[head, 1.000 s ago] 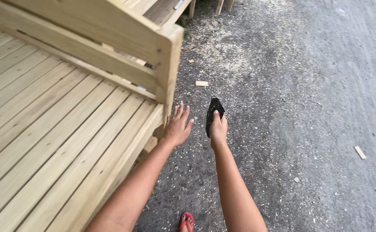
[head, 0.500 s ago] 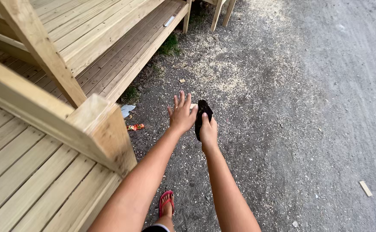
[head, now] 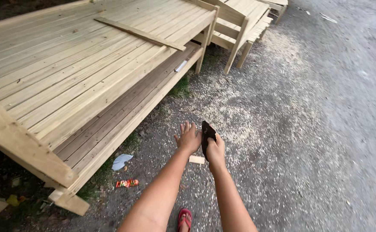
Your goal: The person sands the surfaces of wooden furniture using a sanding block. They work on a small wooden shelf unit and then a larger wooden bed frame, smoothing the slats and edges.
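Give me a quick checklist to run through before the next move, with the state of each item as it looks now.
1. Right hand has a firm grip on the flat black object: ok, fingers closed on its lower end.
2. Left hand free: ok, open, fingers spread, holding nothing.
3. Ground ahead free of trip hazards: not ok, a small wood offcut lies just under the hands, with sawdust scattered over the gravel.
4. Clearance from the wooden platform on the left: ok, both hands are apart from it.
5. Footwear suits the rough ground: not ok, a red open sandal.
6. What the black object is: cannot tell.
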Motion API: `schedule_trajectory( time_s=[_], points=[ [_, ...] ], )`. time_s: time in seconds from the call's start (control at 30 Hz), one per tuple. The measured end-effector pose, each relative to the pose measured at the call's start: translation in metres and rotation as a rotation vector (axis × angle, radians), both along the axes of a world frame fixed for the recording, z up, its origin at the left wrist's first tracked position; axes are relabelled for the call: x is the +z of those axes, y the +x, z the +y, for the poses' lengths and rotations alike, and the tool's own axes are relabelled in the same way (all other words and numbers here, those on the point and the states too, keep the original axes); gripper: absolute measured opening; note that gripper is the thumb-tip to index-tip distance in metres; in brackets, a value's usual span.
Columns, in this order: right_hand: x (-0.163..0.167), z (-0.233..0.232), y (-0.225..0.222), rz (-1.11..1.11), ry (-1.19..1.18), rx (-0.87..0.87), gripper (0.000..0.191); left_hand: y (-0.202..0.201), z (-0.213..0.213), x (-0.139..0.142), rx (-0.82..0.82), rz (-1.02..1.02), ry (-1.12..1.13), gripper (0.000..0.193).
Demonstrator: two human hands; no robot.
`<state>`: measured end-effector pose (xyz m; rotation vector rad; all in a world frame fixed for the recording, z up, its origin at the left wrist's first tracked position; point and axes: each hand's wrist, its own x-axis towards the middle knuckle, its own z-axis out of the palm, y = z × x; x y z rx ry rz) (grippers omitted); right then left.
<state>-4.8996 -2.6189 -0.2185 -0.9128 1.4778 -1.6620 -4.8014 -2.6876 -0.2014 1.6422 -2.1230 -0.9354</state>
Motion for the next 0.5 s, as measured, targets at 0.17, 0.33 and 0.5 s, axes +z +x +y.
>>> schedule_trajectory(
  time_s=[0.17,0.33,0.5],
  points=[
    [-0.01,-0.114,-0.032,0.009,0.065,0.011,0.024,-0.015,-0.109,-0.007,0.133,0.08,-0.058,0.068],
    [-0.008,-0.216,-0.047,-0.054,0.04,0.111,0.023,-0.015,-0.19,-0.01,0.239,0.142,0.011,0.067],
    [-0.004,-0.303,-0.036,-0.115,0.055,0.215,0.024,-0.008,-0.265,-0.015,0.328,0.191,-0.109,0.055]
  ],
)
